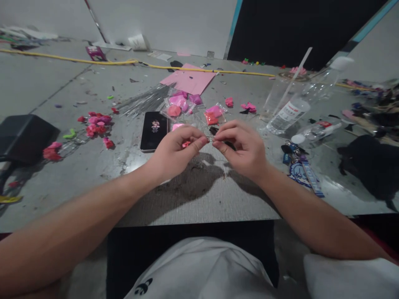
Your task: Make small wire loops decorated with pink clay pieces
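Observation:
My left hand (pixel 181 151) and my right hand (pixel 241 147) meet above the grey table (pixel 199 203), fingertips almost touching. Each pinches an end of a small thin wire-like piece (pixel 210 137), mostly hidden by the fingers. Just left of my left hand lies a black phone (pixel 153 131) with its screen lit. Beyond the hands are clear bags of pink and purple clay (pixel 179 101) and a bag with pink and orange clay (pixel 213 114). A bundle of thin wires (pixel 146 99) lies behind the phone.
Red and pink clay pieces (pixel 97 123) and a black box-like object (pixel 26 137) are at the left. A plastic cup with a straw (pixel 280 93), bottles (pixel 288 116) and keychains (pixel 302 170) stand or lie at the right. A yellow cable (pixel 199 69) crosses the back.

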Demonstrator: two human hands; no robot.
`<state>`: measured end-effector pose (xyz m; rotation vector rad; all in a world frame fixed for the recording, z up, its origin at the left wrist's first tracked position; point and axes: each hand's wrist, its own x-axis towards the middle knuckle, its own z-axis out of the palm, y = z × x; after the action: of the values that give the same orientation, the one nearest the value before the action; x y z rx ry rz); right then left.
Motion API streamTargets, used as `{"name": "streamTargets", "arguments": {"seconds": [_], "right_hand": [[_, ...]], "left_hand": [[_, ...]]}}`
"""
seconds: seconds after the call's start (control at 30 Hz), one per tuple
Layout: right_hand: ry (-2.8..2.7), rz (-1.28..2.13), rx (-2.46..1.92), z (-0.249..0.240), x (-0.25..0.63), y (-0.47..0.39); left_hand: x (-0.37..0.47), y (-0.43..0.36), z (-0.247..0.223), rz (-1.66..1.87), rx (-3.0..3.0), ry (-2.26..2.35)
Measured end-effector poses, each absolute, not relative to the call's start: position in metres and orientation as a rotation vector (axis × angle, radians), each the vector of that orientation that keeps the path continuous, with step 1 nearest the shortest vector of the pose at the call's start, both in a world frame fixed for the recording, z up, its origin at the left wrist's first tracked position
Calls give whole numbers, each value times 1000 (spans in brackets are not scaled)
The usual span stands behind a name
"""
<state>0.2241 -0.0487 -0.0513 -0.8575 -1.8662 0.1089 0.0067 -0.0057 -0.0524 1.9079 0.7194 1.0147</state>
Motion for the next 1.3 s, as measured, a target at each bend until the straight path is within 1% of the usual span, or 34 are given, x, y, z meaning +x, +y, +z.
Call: {"name": "streamTargets", "arguments": {"seconds": [0.13, 0.23, 0.4, 0.47, 0.53, 0.6, 0.63, 0.67, 0.73, 0.8, 0.93, 0.97, 1.0, 1.07, 1.13, 1.17, 1.23, 1.3], "right_hand": [[-1778, 361, -906, -52, 221, -53], [-1751, 467, -927, -54, 218, -56], [-1766, 447, -968, -55, 219, -55], [-1815, 424, -1063, -52, 229, -50], [-1898, 337, -1307, -46, 246, -43], [-2015, 192, -1780, -39, 267, -38], [-2051, 176, -2046, -35, 276, -35], [-2094, 227, -2245, -33, 285, -33], [-2166, 342, -2374, -30, 296, -30], [-2193, 377, -2341, -31, 300, -26], [-2138, 244, -2204, -41, 305, -18], [-2123, 291, -2147, -43, 308, -17], [-2096, 407, -2082, -45, 311, -17], [-1966, 798, -1895, -45, 318, -21], [-1748, 1201, -1592, -42, 324, -30], [-1651, 1347, -1441, -40, 327, -36], [-1563, 1545, -1240, -35, 329, -49], [-1573, 1661, -1080, -32, 329, -61]], "left_hand": [[5, -2, -54, 1241, 2239, 625], [4, -2, -54, 1274, 2385, 612], [5, 0, -57, 1183, 2419, 633], [5, 2, -58, 1149, 2391, 662], [5, 5, -61, 1152, 2311, 715], [5, 9, -62, 1184, 2207, 776], [5, 10, -63, 1200, 2160, 806], [5, 12, -63, 1219, 2118, 836], [4, 13, -62, 1250, 2053, 896], [3, 13, -58, 1257, 2000, 945], [2, 8, -51, 1217, 1895, 979], [2, 7, -50, 1214, 1871, 972], [2, 6, -49, 1206, 1852, 959], [3, 6, -49, 1186, 1822, 913], [3, 8, -50, 1141, 1788, 849], [2, 9, -50, 1110, 1771, 821], [1, 11, -49, 1060, 1754, 783], [0, 11, -45, 1031, 1747, 756]]}}
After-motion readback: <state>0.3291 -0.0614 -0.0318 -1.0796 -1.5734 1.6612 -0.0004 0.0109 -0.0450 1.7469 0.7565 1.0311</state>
